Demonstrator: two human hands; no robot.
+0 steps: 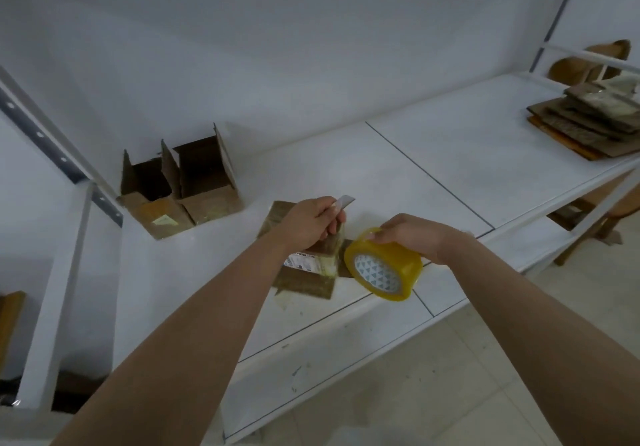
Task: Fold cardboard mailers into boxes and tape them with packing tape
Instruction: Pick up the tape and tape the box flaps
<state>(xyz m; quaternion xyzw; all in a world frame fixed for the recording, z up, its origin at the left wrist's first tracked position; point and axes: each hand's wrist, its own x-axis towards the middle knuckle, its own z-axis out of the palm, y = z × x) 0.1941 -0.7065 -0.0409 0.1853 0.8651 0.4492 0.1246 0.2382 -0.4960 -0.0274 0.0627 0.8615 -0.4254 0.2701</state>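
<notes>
Head view – two open boxes (180,186) – contents unclear

Two hands are in view, the left hand (308,221) and the right hand (410,234). There is one roll of yellow packing tape (382,264). One flattened cardboard mailer (304,281) lies just left of the roll, bearing one white label (302,260). Two open cardboard boxes stand side by side further left of the roll and behind it, the left box (145,189) and the right box (207,179). One stack of flat cardboard sheets (585,123) sits far right of the roll; the number of sheets in it cannot be told. One tabletop (433,154) carries all of these.
</notes>
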